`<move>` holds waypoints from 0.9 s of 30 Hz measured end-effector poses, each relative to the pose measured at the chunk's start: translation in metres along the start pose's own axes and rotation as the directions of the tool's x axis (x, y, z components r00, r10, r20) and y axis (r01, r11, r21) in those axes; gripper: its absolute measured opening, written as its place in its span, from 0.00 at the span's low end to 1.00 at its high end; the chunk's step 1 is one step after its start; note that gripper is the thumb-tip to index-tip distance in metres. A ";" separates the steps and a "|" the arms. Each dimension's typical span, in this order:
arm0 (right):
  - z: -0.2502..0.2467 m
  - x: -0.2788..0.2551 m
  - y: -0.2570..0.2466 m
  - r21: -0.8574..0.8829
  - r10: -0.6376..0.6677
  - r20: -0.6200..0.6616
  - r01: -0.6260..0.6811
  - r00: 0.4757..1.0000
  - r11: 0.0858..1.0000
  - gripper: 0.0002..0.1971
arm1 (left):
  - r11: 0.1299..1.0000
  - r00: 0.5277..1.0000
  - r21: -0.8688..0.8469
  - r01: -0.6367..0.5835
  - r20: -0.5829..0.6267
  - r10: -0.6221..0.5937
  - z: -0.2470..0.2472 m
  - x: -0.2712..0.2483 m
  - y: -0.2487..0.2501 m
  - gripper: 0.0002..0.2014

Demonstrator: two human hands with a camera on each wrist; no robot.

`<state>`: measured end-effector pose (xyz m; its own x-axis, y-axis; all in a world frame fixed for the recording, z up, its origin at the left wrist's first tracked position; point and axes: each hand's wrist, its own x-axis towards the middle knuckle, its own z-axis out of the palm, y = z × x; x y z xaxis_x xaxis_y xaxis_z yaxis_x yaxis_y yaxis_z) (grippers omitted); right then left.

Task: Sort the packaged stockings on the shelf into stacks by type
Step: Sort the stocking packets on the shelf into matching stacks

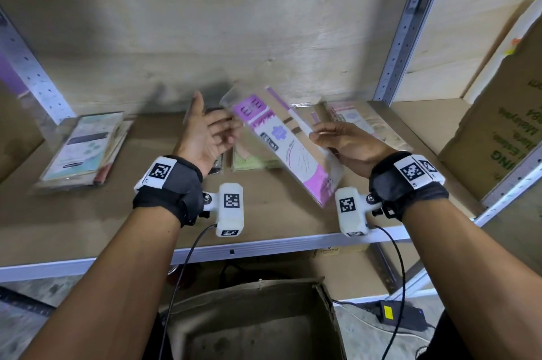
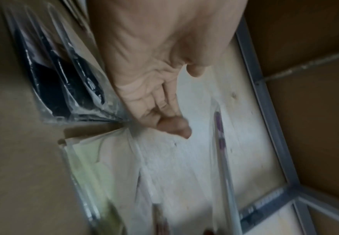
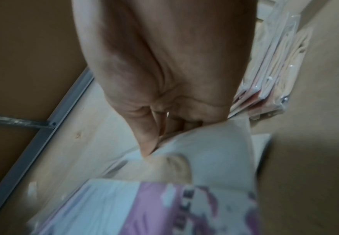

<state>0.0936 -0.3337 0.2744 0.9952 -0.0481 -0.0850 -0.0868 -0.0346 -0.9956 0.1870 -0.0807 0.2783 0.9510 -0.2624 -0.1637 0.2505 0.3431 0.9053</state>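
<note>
Over the middle of the shelf board [image 1: 132, 207], my right hand [image 1: 337, 139] pinches the right edge of a purple-and-white stocking pack [image 1: 281, 151], tilted in the air; a second purple pack [image 1: 278, 104] shows just behind it. The right wrist view has the thumb and fingers [image 3: 148, 143] closed on the pack [image 3: 164, 206]. My left hand [image 1: 214, 134] is open, fingers relaxed, at the pack's upper left edge; whether it touches is unclear. On the shelf lie a teal stack [image 1: 85, 145], a dark stack [image 2: 68, 82], a green stack [image 1: 249, 159] and a pink stack [image 1: 352, 119].
A large cardboard box [image 1: 504, 125] stands on the right end of the shelf beside the metal upright [image 1: 410, 22]. Below the shelf's front rail [image 1: 264, 245] sit an open cardboard box [image 1: 252, 321] and a power adapter [image 1: 396, 312].
</note>
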 end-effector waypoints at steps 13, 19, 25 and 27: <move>-0.006 0.043 -0.004 -0.078 0.062 -0.393 -0.100 0.917 0.992 0.02 | 0.819 0.978 0.558 -0.132 0.209 0.015 0.058 0.012 -0.043 0.17; -0.012 0.050 -0.008 -0.372 0.101 -0.440 -0.284 0.892 0.884 0.23 | 0.704 0.996 0.707 -0.074 0.085 0.020 0.073 0.043 -0.044 0.17; -0.007 0.049 -0.010 -0.595 0.064 -0.457 -0.359 0.887 0.719 0.30 | 0.342 0.997 0.937 -0.071 0.058 0.049 0.095 0.051 -0.038 0.22; -0.003 0.047 -0.011 -0.643 0.067 -0.458 -0.382 0.887 0.664 0.22 | 0.222 0.997 0.973 -0.066 0.056 0.051 0.101 0.052 -0.037 0.25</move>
<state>0.1414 -0.3389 0.2810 0.8560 -0.5018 -0.1245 -0.4667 -0.6464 -0.6036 0.2084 -0.1982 0.2763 0.9509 -0.2947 -0.0948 -0.1836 -0.7836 0.5936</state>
